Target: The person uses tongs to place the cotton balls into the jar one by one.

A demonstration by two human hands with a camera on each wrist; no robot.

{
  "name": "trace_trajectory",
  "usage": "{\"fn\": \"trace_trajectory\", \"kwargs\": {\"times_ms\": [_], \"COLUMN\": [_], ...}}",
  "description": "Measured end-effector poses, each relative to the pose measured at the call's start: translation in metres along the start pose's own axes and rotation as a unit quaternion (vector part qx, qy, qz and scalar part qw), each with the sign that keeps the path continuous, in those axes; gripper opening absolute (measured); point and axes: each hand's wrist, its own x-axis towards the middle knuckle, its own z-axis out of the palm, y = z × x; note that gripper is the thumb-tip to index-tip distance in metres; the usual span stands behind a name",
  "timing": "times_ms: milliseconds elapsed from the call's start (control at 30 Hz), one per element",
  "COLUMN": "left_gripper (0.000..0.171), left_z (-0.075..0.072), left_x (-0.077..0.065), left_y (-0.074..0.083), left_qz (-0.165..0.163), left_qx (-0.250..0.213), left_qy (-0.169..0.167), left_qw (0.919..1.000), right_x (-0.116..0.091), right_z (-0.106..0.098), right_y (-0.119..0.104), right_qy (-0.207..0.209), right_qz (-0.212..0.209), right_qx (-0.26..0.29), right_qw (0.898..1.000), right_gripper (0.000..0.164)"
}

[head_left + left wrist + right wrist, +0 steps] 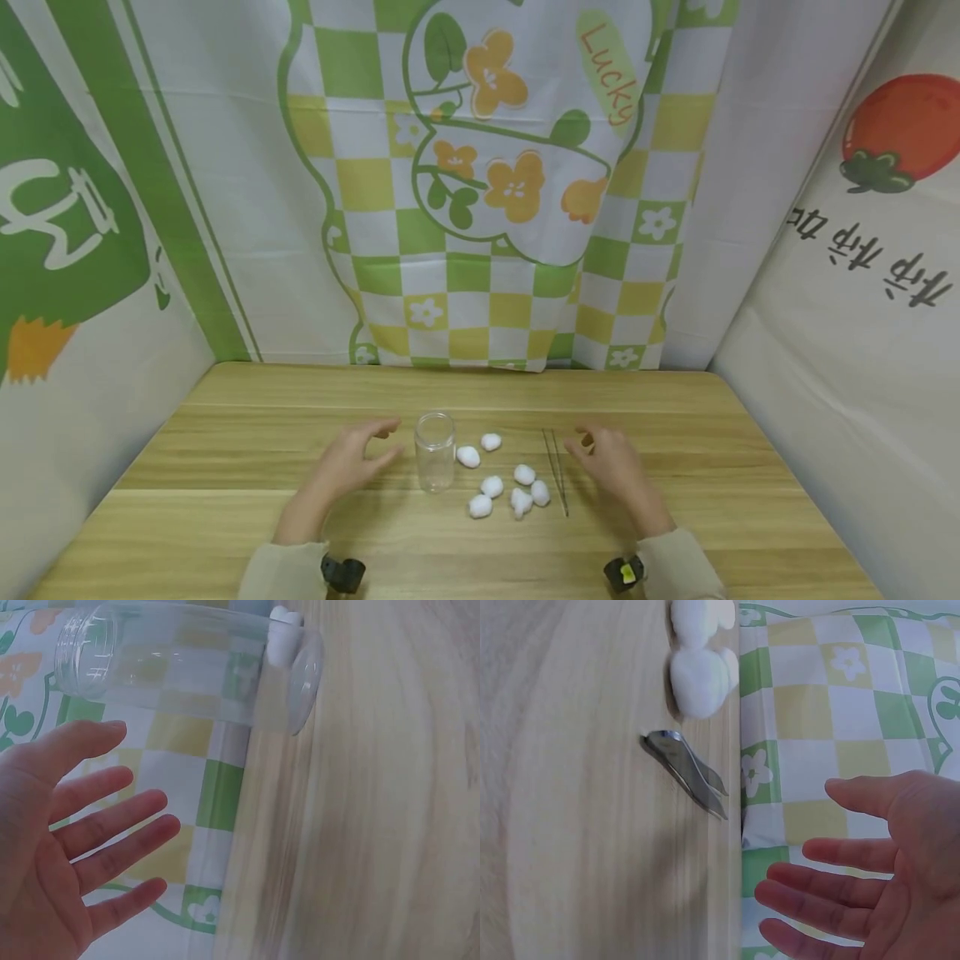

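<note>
Head view — jar (435, 457) upright; tweezers (559, 477) — tips toward curtain (472, 275).

The person wears long sleeves of plain, pale beige cloth, the left sleeve (283, 575) at the lower left of the head view and the right sleeve (680, 567) at the lower right. Beside the inner edge of each cuff sits a small, chunky black device: the left device (343, 574) looks dark all over, while the right device (622, 573) carries a bright yellow-green patch (627, 573), its marking too small to read.
</note>
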Motion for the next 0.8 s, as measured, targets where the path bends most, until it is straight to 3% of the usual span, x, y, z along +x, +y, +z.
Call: {"fn": "trace_trajectory", "kwargs": {"times_ms": [400,633,800], "left_gripper": [0.042,0.050,0.058], "left_z": [0.013,0.020,0.026], "left_x": [0.000,0.000,0.002], "left_y": [-0.002,0.000,0.000], "left_qz": [0.009,0.016,0.041], "left_qx": [-0.050,-0.080,-0.086], "left_qy": [-0.020,-0.030,-0.033], "left_qw": [0.9985,0.9963,0.9949], "right_x": [-0.004,-0.004,-0.004], "right_z": [0.008,0.015,0.019], "right_y": [0.000,0.000,0.000], "right_qy": [0.008,-0.006,-0.017], "right_qz": [0.004,0.017,0.040], "right_qx": [0.025,0.078,0.121], "right_qw": [1.000,0.997,0.992], "right_gripper": [0.033,0.028,0.029]}}
